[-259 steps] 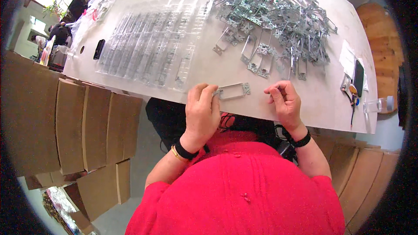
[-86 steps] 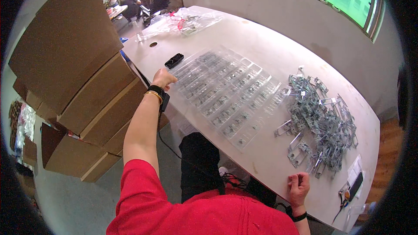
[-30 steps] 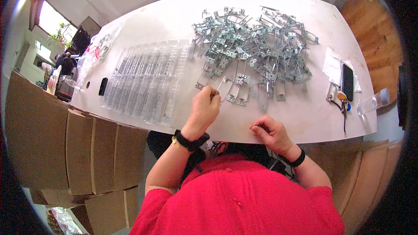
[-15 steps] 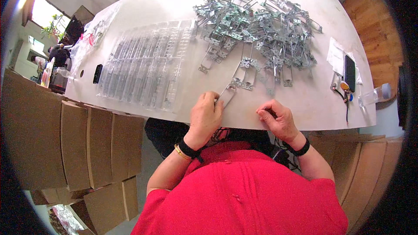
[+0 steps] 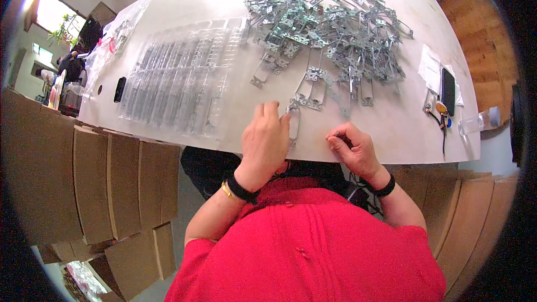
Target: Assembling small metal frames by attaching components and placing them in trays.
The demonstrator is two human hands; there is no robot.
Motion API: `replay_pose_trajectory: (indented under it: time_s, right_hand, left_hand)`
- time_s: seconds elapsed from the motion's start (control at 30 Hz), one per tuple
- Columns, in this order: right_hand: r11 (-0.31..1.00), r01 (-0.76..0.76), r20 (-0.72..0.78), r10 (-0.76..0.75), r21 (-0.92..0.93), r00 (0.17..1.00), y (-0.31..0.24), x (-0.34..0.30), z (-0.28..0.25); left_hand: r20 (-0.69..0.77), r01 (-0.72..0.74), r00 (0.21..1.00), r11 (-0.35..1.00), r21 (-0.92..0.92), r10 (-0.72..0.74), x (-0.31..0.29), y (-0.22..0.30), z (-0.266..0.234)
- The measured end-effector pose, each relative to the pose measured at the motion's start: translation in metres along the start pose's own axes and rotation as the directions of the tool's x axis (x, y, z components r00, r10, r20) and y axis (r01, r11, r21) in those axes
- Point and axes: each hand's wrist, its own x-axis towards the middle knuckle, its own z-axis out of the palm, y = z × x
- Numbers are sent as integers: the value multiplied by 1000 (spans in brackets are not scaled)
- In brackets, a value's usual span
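Note:
My left hand (image 5: 264,141) is closed at the left side of a thin, rectangular metal bracket (image 5: 295,127), its thumb against the frame. That bracket lies near the front edge of the table, its far end close to other loose brackets (image 5: 315,75). To the right, my right hand (image 5: 354,149) is curled with thumb and forefinger together. Something small and dark seems to be inside its fingers, but I cannot make it out. Beyond both hands spreads a big tangled pile of silvery metal brackets (image 5: 335,33).
Clear plastic trays (image 5: 179,78) with long compartments lie at the left of the white table (image 5: 246,106), beside a small black object (image 5: 119,89). At the right are a phone (image 5: 448,90), a cable with a yellow tag (image 5: 442,109) and a clear bottle (image 5: 480,122). Cardboard boxes (image 5: 92,179) stand below.
My left hand has turned, its fingers now pointing farther ahead. The bracket beside it has swung from slanting to nearly straight ahead. My right hand stays curled in about the same place.

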Motion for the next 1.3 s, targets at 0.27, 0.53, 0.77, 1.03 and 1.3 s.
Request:
replay_pose_trajectory:
  time_s: [0.27, 0.53, 0.77, 1.03, 1.3]
  right_hand:
    - [999, 34, 10, -34, -31, 999, -4, 0, -2]
    - [999, 40, -13, -41, -35, 999, -3, -1, 0]
    - [986, 121, -21, -125, -116, 992, -5, 0, -1]
    - [976, -35, -140, 66, 214, 988, -8, 7, 7]
    - [991, 41, -163, -20, 124, 986, -9, 13, 18]
  left_hand:
    - [78, 34, 996, 999, -12, -33, 33, 1, 29]
    - [246, 404, 915, 745, -531, -321, 37, -17, 27]
    - [318, 511, 854, 546, -664, -412, -2, -27, 3]
    - [496, 601, 793, 589, -540, -354, -23, -38, -3]
    - [535, 621, 779, 528, -580, -329, -27, -39, -5]
